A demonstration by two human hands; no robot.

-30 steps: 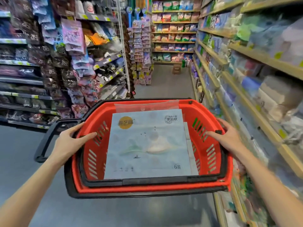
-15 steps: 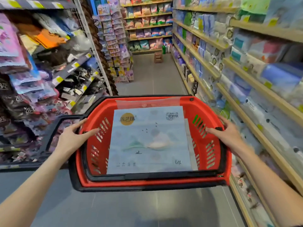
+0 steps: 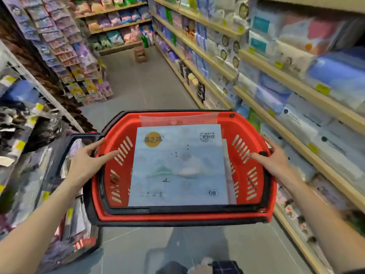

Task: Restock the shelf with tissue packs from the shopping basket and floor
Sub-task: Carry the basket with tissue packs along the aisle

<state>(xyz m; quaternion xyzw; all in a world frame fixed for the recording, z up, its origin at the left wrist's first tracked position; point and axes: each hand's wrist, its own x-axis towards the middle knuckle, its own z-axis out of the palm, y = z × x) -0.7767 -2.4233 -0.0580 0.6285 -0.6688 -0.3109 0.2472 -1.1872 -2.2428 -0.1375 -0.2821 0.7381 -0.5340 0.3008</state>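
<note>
Tissue pack lying flat in a red shopping basket carried between 2 hands.

The pack is a flat, pale blue rectangle in smooth plastic wrap, printed with misty hills, a small boat, a gold disc at its far left corner and "6" at its near right corner. It fills most of the basket's floor, with a clear film flap against the far wall. The basket is glossy red plastic with slotted side walls and a black rim. The left hand presses the left rim and the right hand the right rim, fingers extended over the edges. The pack sits between them, untouched. Wooden-edged shelf of soft packs runs alongside on the right.
</note>
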